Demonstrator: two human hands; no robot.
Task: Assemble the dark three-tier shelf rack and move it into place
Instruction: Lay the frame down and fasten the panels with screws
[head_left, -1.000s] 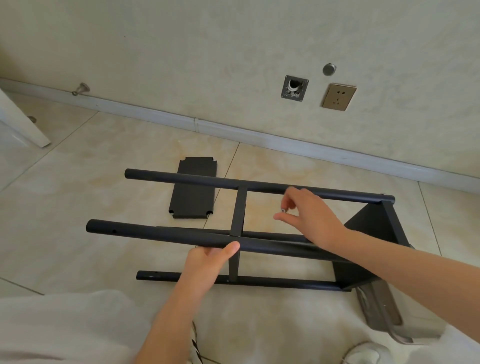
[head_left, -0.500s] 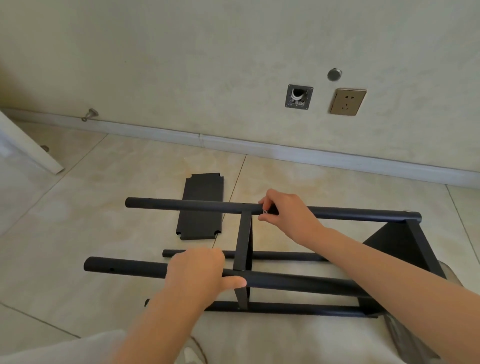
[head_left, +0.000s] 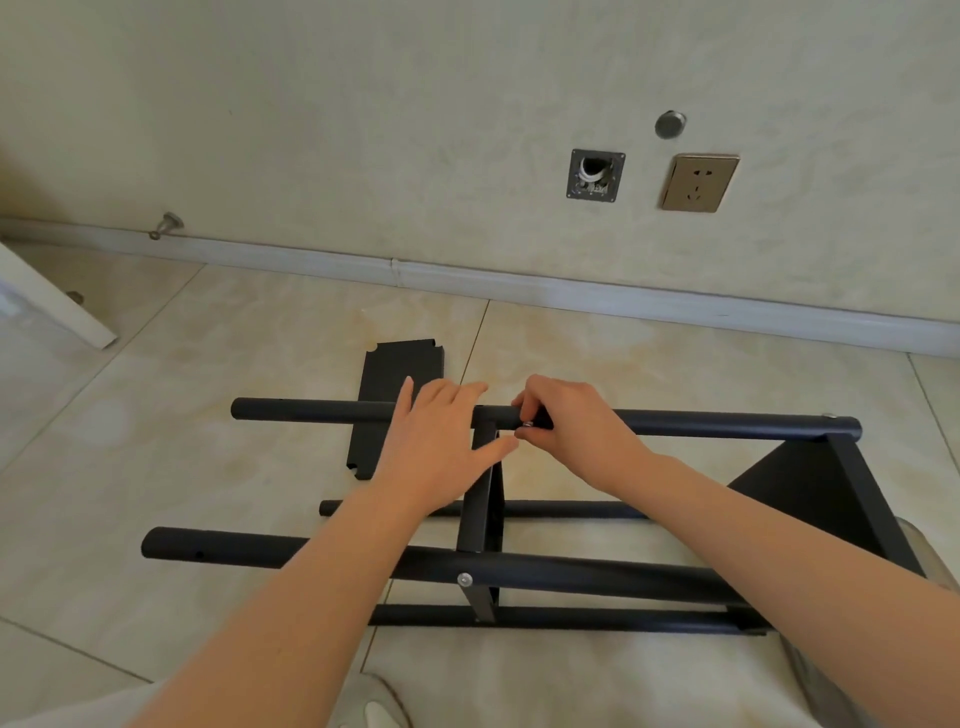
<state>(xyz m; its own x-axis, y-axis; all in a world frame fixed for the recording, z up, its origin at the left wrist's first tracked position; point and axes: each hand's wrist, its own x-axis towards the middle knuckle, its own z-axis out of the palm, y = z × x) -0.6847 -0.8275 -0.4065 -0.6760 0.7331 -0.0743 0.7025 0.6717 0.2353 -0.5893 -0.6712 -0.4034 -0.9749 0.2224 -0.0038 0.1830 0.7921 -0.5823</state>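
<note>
A pale wall (head_left: 363, 104) fills the upper half of the view, with a skirting (head_left: 623, 296) along its foot, and below it runs a cream tiled floor (head_left: 156, 441). The rack (head_left: 727, 423) lies on its side on the floor, near the wall, its four dark poles running left to right. One shelf (head_left: 789, 483) is fixed at the right end and a second shelf (head_left: 480, 504) stands edge-on about halfway along, between the far pole (head_left: 311, 410) and the near pole (head_left: 571, 569). A loose panel (head_left: 400, 369) lies flat on the floor behind the far pole, partly hidden by the left hand. A white door (head_left: 52, 301) leans in at the left edge. The left hand (head_left: 441, 447) rests on the far pole with fingers straight and spread, its thumb reaching to the edge of the middle shelf; it holds nothing. The right hand (head_left: 571, 421) sits just beside it on the same pole, fingers curled, pinching a small silver screw (head_left: 527, 424) at the joint of pole and middle shelf. On the wall are a socket (head_left: 698, 182), an open box (head_left: 595, 175) beside it and a round cap (head_left: 670, 124) above. A doorstop (head_left: 169, 224) juts from the skirting at left. A fitted bolt (head_left: 465, 578) shows in the near pole.
</note>
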